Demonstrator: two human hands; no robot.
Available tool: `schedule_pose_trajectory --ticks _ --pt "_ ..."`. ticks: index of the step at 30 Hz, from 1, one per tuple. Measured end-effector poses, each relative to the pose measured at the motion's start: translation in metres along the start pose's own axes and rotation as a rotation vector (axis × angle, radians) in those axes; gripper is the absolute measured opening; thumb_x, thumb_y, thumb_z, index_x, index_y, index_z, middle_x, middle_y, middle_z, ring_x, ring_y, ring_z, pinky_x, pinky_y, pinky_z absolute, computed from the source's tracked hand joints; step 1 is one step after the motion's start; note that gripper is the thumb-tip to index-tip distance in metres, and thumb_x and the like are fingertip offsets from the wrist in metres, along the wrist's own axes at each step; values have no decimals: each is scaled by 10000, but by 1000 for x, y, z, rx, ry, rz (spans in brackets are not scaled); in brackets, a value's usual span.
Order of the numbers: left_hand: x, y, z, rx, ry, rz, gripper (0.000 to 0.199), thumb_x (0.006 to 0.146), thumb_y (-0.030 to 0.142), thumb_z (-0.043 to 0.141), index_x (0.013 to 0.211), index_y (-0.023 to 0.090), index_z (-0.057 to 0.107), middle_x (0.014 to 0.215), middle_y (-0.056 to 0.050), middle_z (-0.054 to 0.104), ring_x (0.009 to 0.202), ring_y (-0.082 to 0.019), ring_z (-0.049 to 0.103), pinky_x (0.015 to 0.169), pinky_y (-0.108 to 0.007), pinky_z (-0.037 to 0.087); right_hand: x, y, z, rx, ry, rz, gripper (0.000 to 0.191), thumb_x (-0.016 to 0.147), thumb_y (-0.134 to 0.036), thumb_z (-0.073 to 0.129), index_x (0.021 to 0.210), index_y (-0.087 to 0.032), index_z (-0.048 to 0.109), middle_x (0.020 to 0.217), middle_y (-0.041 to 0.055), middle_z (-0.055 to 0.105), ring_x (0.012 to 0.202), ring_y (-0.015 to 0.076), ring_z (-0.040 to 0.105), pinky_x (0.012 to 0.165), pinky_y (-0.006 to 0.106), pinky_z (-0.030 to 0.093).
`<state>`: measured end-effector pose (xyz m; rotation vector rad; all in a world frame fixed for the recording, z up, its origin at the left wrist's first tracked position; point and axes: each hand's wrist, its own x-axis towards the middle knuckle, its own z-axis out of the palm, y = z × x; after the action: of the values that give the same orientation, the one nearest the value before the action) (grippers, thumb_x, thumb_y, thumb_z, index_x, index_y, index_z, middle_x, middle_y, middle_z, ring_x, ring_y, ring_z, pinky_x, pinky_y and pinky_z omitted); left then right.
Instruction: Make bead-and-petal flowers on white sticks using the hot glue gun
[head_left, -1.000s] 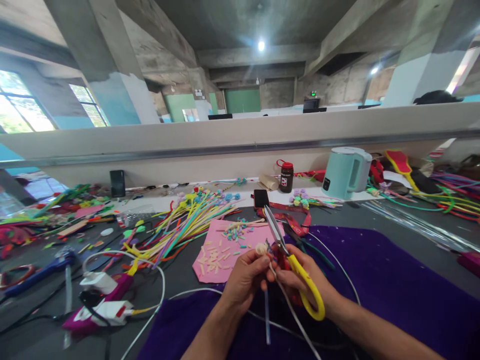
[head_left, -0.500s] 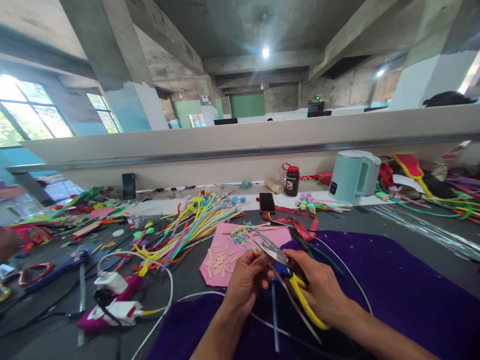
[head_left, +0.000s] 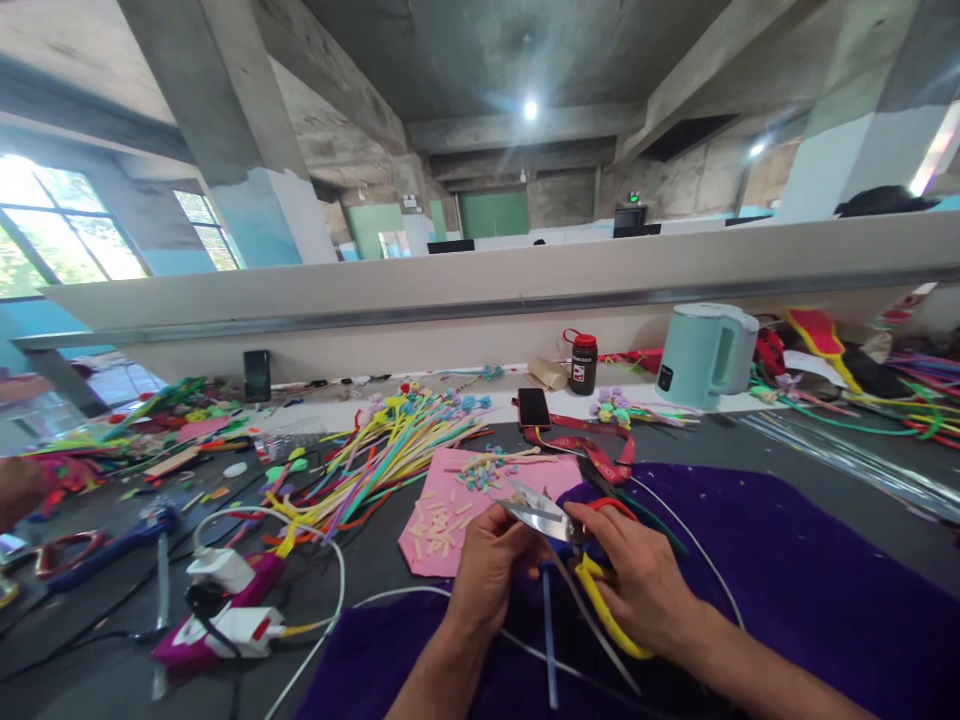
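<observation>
My right hand (head_left: 641, 570) grips a pair of scissors (head_left: 551, 522) with yellow and red handles, and the blades point left, slightly apart. My left hand (head_left: 487, 570) is closed in a pinch beside the blades. From its fingers a thin pale pipe cleaner (head_left: 592, 625) trails down to the right under the scissors; its upper end is hidden by fingers and blades. Behind my left hand lies a pink sheet (head_left: 465, 470) bearing short cream pieces (head_left: 435, 525) and small green and lilac bits (head_left: 487, 468). A translucent bluish stick (head_left: 550, 640) hangs below my hands.
Purple cloth (head_left: 795, 560) covers the near desk. Bundled pipe cleaners (head_left: 397, 450), a phone (head_left: 534, 407), a brown jar (head_left: 583, 365) and a mint kettle (head_left: 705, 355) stand or lie behind. At left are a power strip (head_left: 180, 645) and another person's hand (head_left: 19, 490).
The scissor blades have closed somewhat and dipped lower over my left fingers. The red handle shows more now. The cream tip at my left fingertips is no longer clearly visible.
</observation>
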<state>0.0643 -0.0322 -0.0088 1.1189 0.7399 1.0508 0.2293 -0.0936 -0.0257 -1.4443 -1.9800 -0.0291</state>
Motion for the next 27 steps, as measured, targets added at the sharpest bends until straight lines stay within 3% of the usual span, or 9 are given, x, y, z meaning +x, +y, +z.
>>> schedule_pose_trajectory --ticks 16,27 --pt "-1 3 -1 134 47 65 186 652 306 660 683 127 622 492 0 593 405 -95 486 400 -192 373 -1 2 0 29 -20 11 673 600 -49 496 1234 -230 361 975 64 525 871 217 518 754 347 425" --pt "-2 5 -1 105 26 89 170 668 294 647 679 131 600 483 20 565 421 -85 476 399 -178 371 -1 4 2 19 -31 -7 663 604 -50 482 1231 -225 352 966 64 545 823 205 541 710 327 439"
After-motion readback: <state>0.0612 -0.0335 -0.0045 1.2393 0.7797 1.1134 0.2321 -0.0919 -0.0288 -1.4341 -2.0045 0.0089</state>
